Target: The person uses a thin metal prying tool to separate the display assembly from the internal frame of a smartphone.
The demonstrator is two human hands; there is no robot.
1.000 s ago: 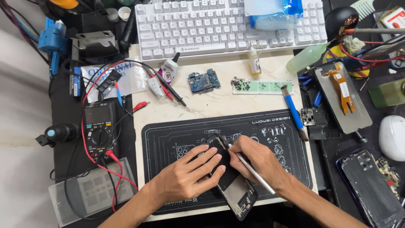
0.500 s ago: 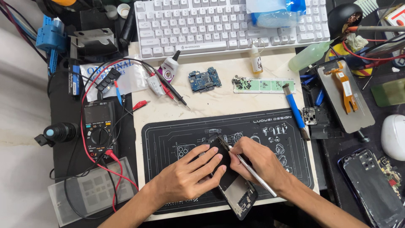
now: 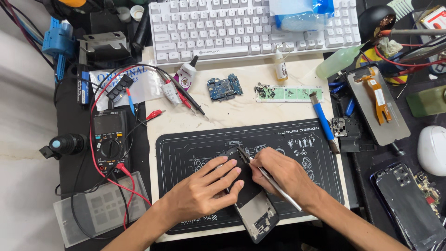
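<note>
The opened smartphone (image 3: 254, 204) lies on the black repair mat (image 3: 195, 144), near the mat's front edge, with its lower end past that edge. The left hand (image 3: 204, 190) rests flat on the phone, its fingers (image 3: 230, 173) spread apart and pressing it down, not clamped around anything. The right hand (image 3: 283, 174), just right of the left one, has its fingers closed on metal tweezers (image 3: 272, 179), whose tips touch the phone's upper end. Behind the mat on the tabletop (image 3: 237, 109) lie a small blue circuit board (image 3: 224, 87) and a green strip with screws (image 3: 288, 93). Left of the mat stands a black multimeter (image 3: 109, 135) with red leads. The white keyboard (image 3: 223, 28) is far behind the mat.
</note>
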